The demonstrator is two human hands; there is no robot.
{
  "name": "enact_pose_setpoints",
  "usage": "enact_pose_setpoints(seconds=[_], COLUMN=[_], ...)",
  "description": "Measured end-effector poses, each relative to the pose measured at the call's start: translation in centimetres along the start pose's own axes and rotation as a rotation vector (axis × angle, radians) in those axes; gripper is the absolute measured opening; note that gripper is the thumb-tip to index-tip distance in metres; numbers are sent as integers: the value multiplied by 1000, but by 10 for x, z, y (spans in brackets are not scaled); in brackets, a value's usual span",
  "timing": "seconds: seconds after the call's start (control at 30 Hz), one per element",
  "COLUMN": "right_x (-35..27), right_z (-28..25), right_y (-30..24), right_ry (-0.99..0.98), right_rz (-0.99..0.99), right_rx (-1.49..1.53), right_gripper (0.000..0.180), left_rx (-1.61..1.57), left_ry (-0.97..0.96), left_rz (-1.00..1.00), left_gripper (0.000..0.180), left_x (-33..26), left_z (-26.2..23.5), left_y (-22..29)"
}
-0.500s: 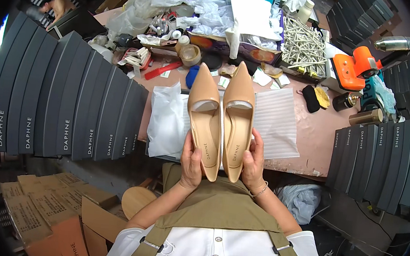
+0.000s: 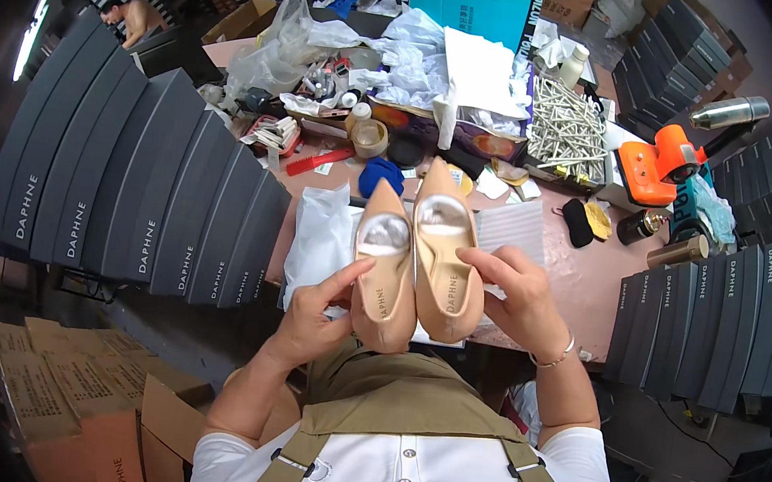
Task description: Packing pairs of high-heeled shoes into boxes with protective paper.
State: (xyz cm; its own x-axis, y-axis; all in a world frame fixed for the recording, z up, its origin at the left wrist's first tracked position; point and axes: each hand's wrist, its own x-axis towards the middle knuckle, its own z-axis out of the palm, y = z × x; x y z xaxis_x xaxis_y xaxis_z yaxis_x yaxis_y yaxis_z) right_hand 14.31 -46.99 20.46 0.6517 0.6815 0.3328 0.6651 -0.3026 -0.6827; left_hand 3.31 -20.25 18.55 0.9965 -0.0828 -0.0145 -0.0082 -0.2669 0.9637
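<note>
A pair of pointed beige pumps is held side by side over the table's near edge, toes pointing away. My left hand (image 2: pixel 312 316) grips the left pump (image 2: pixel 384 320) near its heel, with thumb and index finger at the outer rim. On the right pump (image 2: pixel 442 319), my right hand (image 2: pixel 522 299) has its thumb or a finger over the inner rim and the rest along the outer side. Crumpled white stuffing fills the toe openings of both shoes. Beneath them lie white wrapping sheets (image 2: pixel 320 235), partly hidden by the shoes.
Dark grey shoeboxes stand in rows at left (image 2: pixel 122 188) and right (image 2: pixel 732 312). Behind the shoes are a red comb (image 2: pixel 319 162), a blue cloth (image 2: pixel 380 176), a box of white sticks (image 2: pixel 568 128) and an orange device (image 2: pixel 650 169). Brown cartons (image 2: pixel 65 387) sit lower left. Another person (image 2: pixel 137 22) is far left.
The pumps have tipped so their heel backs show more, and their toes sit lower in view. Both hands have shifted outward, with fingers now over the shoe rims. The view has shifted slightly.
</note>
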Motion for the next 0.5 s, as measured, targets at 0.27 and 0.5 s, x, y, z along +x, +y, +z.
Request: enact_pose_setpoints(seconds=[0.27, 0.5], right_x=[-5, -37], right_z=[48, 86], right_y=[12, 49], right_ry=[32, 104], right_rz=[298, 460], right_rx=[1132, 1241], right_gripper=[45, 39], left_rx=[-653, -829], left_ry=[76, 18], left_rz=[-142, -196], left_gripper=[31, 37], left_x=[24, 16], left_z=[11, 41], left_y=[-34, -72])
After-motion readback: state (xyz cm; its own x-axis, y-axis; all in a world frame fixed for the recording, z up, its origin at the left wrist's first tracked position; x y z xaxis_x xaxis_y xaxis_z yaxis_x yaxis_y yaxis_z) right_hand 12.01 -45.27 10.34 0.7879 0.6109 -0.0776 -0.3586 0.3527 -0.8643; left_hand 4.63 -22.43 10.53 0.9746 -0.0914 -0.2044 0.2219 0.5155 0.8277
